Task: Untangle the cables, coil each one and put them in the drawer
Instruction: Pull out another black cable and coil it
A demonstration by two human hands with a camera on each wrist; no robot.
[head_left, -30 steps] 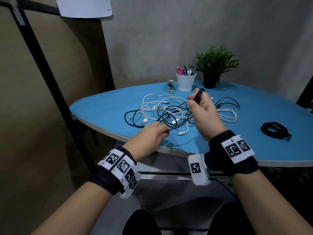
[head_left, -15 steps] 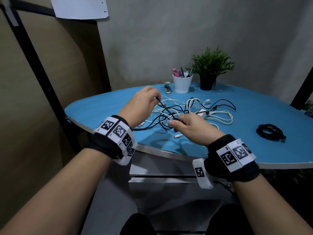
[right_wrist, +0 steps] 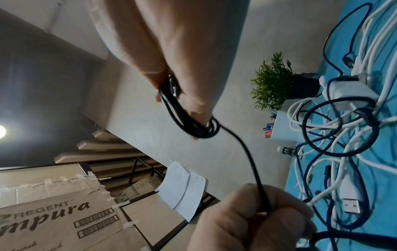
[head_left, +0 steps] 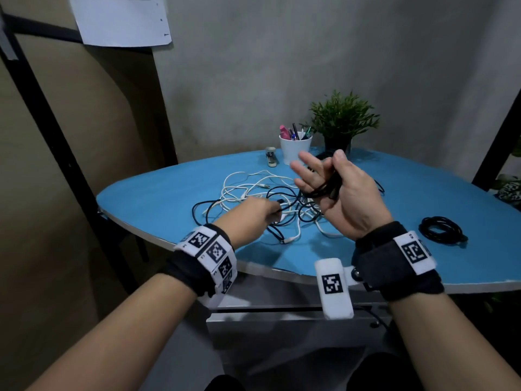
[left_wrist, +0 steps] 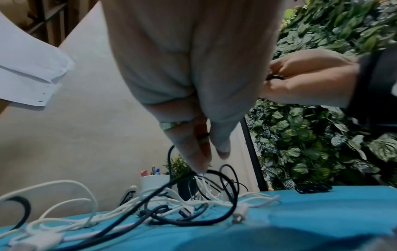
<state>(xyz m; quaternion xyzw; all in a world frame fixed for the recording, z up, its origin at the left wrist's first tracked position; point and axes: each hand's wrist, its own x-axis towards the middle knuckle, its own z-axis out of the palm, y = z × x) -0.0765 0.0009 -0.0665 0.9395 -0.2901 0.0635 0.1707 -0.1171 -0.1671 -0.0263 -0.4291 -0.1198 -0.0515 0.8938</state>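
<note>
The task looks to be in its early-to-middle stretch. One thin black cable wound into a flat coil (head_left: 441, 230) already lies by itself on the round blue tabletop (head_left: 158, 198), well apart from the rest and to the right. A second thin black cable (right_wrist: 191, 117) is partly wound: several loops of it sit round the fingers of the raised right hand (head_left: 337, 190), whose thumb presses the loops against the palm while the other fingers stand nearly straight. From that bundle a free run of the same cable drops to the left hand (head_left: 248, 214), which pinches it between thumb and fingertips low over the table; the two hands are apart, joined only by this strand. Under and behind them the loose tangle of white and dark cables with USB plugs (head_left: 262, 198) still lies knotted together on the blue top, so most of the untangling and coiling remains. The grey drawer front (head_left: 282, 334) under the table edge appears closed, and no cable can be seen stowed yet.
</note>
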